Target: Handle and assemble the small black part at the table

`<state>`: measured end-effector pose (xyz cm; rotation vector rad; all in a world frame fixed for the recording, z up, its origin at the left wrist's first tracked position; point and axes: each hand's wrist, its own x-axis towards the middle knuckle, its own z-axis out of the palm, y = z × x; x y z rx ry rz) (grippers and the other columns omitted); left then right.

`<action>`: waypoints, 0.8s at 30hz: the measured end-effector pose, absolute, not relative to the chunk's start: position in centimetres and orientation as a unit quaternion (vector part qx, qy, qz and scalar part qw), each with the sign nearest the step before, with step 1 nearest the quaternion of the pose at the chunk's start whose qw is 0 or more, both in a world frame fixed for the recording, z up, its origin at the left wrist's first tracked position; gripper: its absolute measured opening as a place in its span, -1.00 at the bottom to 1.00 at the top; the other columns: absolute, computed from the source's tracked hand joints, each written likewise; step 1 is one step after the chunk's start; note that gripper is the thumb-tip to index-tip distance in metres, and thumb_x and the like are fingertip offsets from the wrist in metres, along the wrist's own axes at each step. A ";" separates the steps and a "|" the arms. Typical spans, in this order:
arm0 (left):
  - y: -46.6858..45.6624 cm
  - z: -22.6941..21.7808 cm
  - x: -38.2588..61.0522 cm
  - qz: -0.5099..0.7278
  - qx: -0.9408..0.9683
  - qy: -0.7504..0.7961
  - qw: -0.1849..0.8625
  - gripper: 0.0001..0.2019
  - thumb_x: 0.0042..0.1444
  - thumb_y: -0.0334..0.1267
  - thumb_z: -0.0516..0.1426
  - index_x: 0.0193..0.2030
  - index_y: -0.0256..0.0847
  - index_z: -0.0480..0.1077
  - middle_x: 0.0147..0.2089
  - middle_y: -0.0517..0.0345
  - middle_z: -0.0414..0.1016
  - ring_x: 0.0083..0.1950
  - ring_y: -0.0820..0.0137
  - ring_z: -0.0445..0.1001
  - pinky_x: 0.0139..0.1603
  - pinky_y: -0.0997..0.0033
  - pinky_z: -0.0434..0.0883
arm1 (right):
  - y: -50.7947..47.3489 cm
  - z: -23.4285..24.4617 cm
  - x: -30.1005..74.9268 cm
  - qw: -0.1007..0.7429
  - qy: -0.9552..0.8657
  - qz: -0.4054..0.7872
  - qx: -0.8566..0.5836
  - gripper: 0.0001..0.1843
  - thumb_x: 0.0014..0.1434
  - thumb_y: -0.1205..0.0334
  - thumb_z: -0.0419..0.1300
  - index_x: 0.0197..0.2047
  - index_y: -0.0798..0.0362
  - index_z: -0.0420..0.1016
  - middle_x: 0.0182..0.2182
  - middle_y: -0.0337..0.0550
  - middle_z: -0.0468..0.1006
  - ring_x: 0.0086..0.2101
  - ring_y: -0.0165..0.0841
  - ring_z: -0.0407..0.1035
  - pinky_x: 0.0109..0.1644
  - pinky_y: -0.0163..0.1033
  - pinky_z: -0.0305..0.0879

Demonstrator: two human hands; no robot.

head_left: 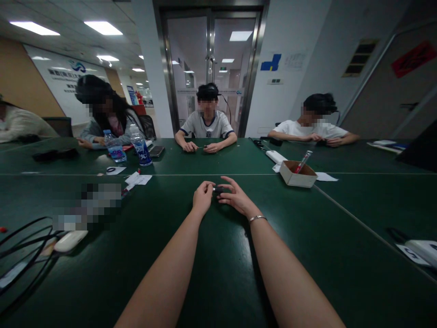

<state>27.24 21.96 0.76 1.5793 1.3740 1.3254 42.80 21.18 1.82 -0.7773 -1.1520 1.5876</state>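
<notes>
My left hand [203, 198] is closed, its thumb and fingertips pinching a small black object with a pale end [217, 189] just above the green table [218, 255]. What kind of thing it is cannot be made out at this size. To the right, my right hand [236, 197] has its fingers spread, the index finger raised. Its lower fingertips come up to the black object's right side; whether they touch it I cannot tell. A metal bracelet [258, 218] circles my right wrist.
An open box [297, 176] holding a red-and-clear tube [303, 161] stands at the right. Two water bottles [115, 146] and paper slips [139, 179] are left of centre. Black cables [27, 237] and a white device [70, 240] lie at near left. Several people sit around the table.
</notes>
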 end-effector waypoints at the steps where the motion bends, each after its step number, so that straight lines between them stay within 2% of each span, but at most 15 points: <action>1: 22.0 0.7 27.2 0.507 0.605 0.518 0.328 -0.77 0.19 -0.18 -0.02 -0.19 -0.17 0.42 -0.51 0.24 0.34 -0.49 0.47 0.31 -0.47 0.53 0.20 | 21.2 1.8 42.8 0.496 -0.471 0.656 -0.320 -0.20 -0.11 0.49 0.38 0.16 -0.15 0.23 -0.21 -0.22 0.43 -0.38 -0.37 0.51 -0.29 -0.29 0.53; 2: 22.1 0.6 27.2 0.509 0.608 0.511 0.331 -0.76 0.19 -0.18 -0.03 -0.19 -0.17 0.42 -0.52 0.25 0.33 -0.50 0.47 0.30 -0.48 0.53 0.19 | 21.2 1.8 42.7 0.495 -0.464 0.657 -0.328 -0.21 -0.09 0.45 0.38 0.18 -0.14 0.22 -0.23 -0.21 0.43 -0.39 -0.37 0.51 -0.30 -0.29 0.53; 4: 22.2 0.5 27.2 0.511 0.610 0.504 0.335 -0.76 0.19 -0.17 -0.03 -0.19 -0.16 0.42 -0.54 0.26 0.32 -0.52 0.48 0.29 -0.49 0.53 0.19 | 21.4 1.7 42.7 0.489 -0.453 0.657 -0.353 -0.38 0.04 0.32 0.34 0.16 -0.04 0.25 -0.33 -0.19 0.45 -0.45 -0.37 0.50 -0.37 -0.29 0.52; 6: 22.2 0.5 27.2 0.510 0.609 0.504 0.338 -0.77 0.19 -0.17 -0.02 -0.20 -0.16 0.42 -0.53 0.26 0.32 -0.52 0.48 0.30 -0.48 0.53 0.19 | 21.5 1.6 42.7 0.488 -0.452 0.655 -0.356 -0.52 0.11 0.27 0.30 0.09 0.04 0.32 -0.36 -0.16 0.47 -0.46 -0.37 0.49 -0.39 -0.30 0.51; 10: 22.1 0.7 27.2 0.505 0.609 0.509 0.339 -0.77 0.20 -0.17 -0.03 -0.20 -0.15 0.42 -0.54 0.26 0.31 -0.50 0.48 0.30 -0.47 0.52 0.20 | 21.5 1.5 42.8 0.507 -0.458 0.664 -0.304 -0.43 0.00 0.41 0.35 0.08 -0.06 0.35 -0.18 -0.14 0.47 -0.30 -0.31 0.51 -0.23 -0.20 0.54; 14: 21.9 0.9 27.2 0.506 0.610 0.513 0.329 -0.76 0.20 -0.17 -0.03 -0.22 -0.16 0.43 -0.54 0.25 0.31 -0.50 0.47 0.31 -0.47 0.51 0.20 | 21.5 1.6 42.9 0.487 -0.454 0.656 -0.355 -0.64 0.12 0.26 0.29 -0.01 0.07 0.38 -0.35 -0.14 0.47 -0.46 -0.36 0.48 -0.36 -0.24 0.53; 19: 21.8 0.9 27.2 0.509 0.603 0.508 0.345 -0.76 0.20 -0.18 -0.03 -0.21 -0.17 0.42 -0.52 0.23 0.33 -0.50 0.47 0.31 -0.47 0.52 0.21 | 21.3 1.8 42.9 0.505 -0.455 0.654 -0.331 -0.39 -0.02 0.40 0.35 0.08 -0.07 0.28 -0.25 -0.20 0.42 -0.37 -0.34 0.50 -0.26 -0.18 0.54; 22: 22.0 0.6 27.1 0.511 0.604 0.503 0.347 -0.76 0.19 -0.18 -0.03 -0.20 -0.18 0.42 -0.53 0.23 0.32 -0.51 0.48 0.30 -0.49 0.53 0.20 | 21.4 1.8 42.8 0.487 -0.455 0.651 -0.365 -0.57 0.07 0.28 0.32 0.00 0.03 0.32 -0.32 -0.16 0.44 -0.47 -0.38 0.47 -0.38 -0.25 0.53; 24: 22.2 0.4 27.2 0.514 0.601 0.505 0.345 -0.76 0.19 -0.17 -0.02 -0.20 -0.19 0.42 -0.54 0.24 0.31 -0.52 0.48 0.30 -0.50 0.54 0.19 | 21.5 1.6 42.8 0.489 -0.466 0.647 -0.354 -0.57 0.03 0.31 0.34 -0.03 0.03 0.34 -0.29 -0.16 0.45 -0.47 -0.40 0.46 -0.40 -0.27 0.52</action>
